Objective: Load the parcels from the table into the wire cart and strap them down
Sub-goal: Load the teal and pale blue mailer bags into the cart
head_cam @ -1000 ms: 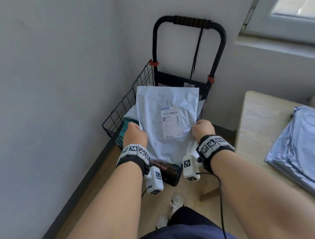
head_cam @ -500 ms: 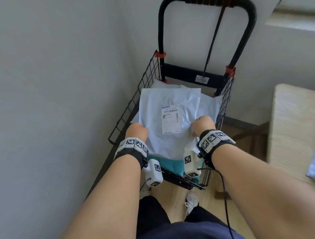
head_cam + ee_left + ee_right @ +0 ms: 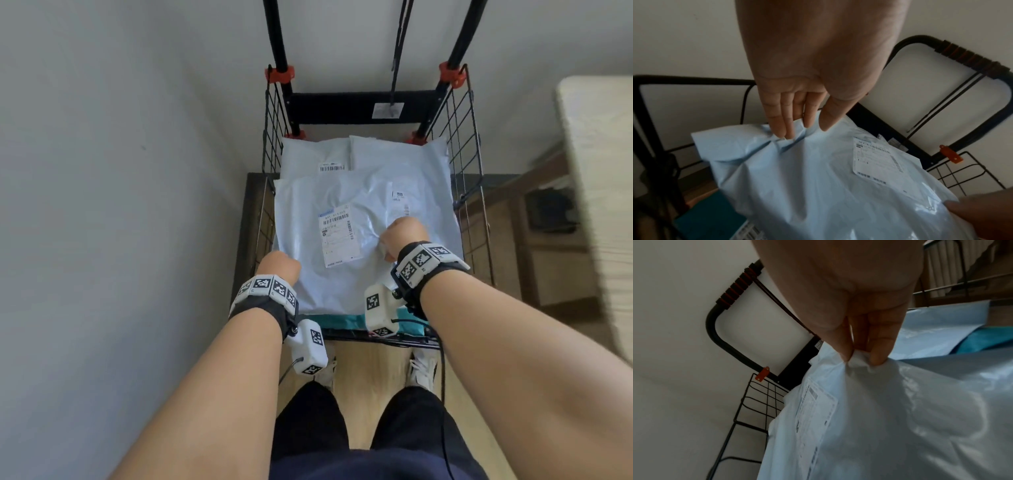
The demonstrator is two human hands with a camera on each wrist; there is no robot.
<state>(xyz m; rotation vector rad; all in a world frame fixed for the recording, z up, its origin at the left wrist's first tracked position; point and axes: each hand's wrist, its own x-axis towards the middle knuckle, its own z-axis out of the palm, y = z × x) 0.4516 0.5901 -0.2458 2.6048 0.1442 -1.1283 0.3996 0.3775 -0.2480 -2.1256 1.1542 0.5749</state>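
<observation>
Pale blue mailer bag (image 3: 346, 246) lies on the pile inside the wire cart (image 3: 474, 192), being set down. Left hand (image 3: 797, 110) and right hand (image 3: 865, 337) both pinch its edges. Next job, I think: let go, fetch another parcel.

Grey wall (image 3: 120, 171), wooden floor (image 3: 373, 366)

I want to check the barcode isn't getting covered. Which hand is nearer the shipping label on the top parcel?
Right. The right hand pinches the parcel just beside the shipping label; the left hand grips the parcel's near left edge, farther off.
</observation>
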